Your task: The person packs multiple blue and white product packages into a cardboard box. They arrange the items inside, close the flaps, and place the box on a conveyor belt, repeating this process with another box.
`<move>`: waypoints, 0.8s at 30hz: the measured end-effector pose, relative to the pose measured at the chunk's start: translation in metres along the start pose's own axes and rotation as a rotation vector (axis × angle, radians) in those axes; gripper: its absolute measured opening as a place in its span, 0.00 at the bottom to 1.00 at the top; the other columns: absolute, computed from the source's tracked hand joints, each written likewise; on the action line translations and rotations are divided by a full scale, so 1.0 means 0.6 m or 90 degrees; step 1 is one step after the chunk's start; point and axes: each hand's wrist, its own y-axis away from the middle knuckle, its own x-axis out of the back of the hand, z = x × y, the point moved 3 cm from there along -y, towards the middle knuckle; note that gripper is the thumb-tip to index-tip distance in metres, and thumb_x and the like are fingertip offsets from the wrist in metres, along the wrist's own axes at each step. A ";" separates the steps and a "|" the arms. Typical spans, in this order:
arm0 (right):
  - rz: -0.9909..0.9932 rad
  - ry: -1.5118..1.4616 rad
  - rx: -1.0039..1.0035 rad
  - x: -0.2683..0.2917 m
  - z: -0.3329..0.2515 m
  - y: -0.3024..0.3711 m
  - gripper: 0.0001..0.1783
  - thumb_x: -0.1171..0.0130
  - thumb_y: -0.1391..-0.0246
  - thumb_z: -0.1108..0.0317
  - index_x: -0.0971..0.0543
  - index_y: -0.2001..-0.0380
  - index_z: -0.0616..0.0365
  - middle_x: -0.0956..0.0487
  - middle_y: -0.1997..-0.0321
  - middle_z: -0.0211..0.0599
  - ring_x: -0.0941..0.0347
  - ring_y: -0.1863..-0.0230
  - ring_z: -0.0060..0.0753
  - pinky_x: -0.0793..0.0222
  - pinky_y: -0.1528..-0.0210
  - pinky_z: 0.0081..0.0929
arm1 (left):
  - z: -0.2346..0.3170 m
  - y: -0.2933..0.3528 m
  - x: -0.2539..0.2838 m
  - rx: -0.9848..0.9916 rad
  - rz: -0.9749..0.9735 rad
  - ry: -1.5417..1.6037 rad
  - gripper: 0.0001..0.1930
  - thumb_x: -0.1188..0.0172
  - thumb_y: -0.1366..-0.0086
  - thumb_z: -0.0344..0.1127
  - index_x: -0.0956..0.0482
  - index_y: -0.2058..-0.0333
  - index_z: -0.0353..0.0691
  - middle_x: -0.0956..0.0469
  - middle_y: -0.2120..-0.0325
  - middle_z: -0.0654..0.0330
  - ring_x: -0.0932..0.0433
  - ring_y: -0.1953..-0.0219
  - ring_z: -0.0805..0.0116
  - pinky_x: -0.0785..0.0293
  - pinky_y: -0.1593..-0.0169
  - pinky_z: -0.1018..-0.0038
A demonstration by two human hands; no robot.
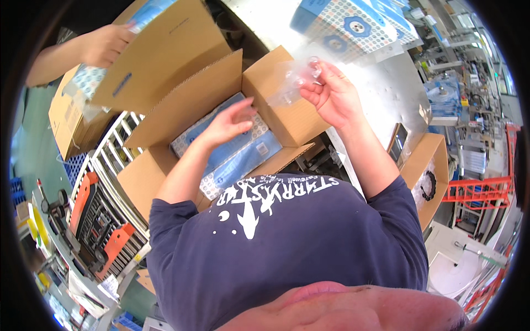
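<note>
Head view: in the open carton (162,159), blue-and-white patterned packages (259,148) lying flat. Over the carton's middle, left hand (229,122), fingers loosely spread and blurred, apparently gripping nothing; impossible to tell whether touching the packages. Above the carton's right flap (295,113), right hand (334,96), thumb and fingers pinching crumpled clear plastic (291,83). Beyond the carton to the right, more patterned boxes (353,26) on a pale table (389,91). Seems only part done: packages inside, but carton not yet closed, clear plastic not yet released. No telling the depth of filling beneath.
</note>
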 end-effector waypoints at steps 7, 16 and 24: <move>-0.004 0.271 -0.166 -0.045 0.023 -0.003 0.16 0.48 0.38 0.63 0.25 0.51 0.58 0.22 0.55 0.33 0.22 0.59 0.33 0.23 0.63 0.28 | 0.177 0.009 -0.058 -0.133 0.171 -0.002 0.17 0.43 0.37 0.27 0.28 0.48 0.38 0.23 0.61 0.62 0.24 0.62 0.75 0.26 0.58 0.77; 0.010 0.304 0.027 0.156 -0.104 0.027 0.13 0.45 0.42 0.67 0.22 0.54 0.58 0.22 0.65 0.28 0.28 0.65 0.20 0.30 0.62 0.21 | 0.229 -0.021 -0.070 0.094 -0.067 -0.869 0.25 0.37 0.43 0.40 0.28 0.47 0.42 0.24 0.55 0.52 0.25 0.53 0.53 0.29 0.50 0.66; 0.790 1.084 0.142 0.516 -0.436 0.405 0.23 0.53 0.43 0.71 0.31 0.42 0.54 0.23 0.51 0.43 0.26 0.51 0.40 0.33 0.49 0.32 | 0.239 -0.323 -0.146 -0.120 -0.086 -0.785 0.28 0.38 0.42 0.43 0.31 0.44 0.40 0.30 0.47 0.49 0.31 0.45 0.51 0.34 0.43 0.67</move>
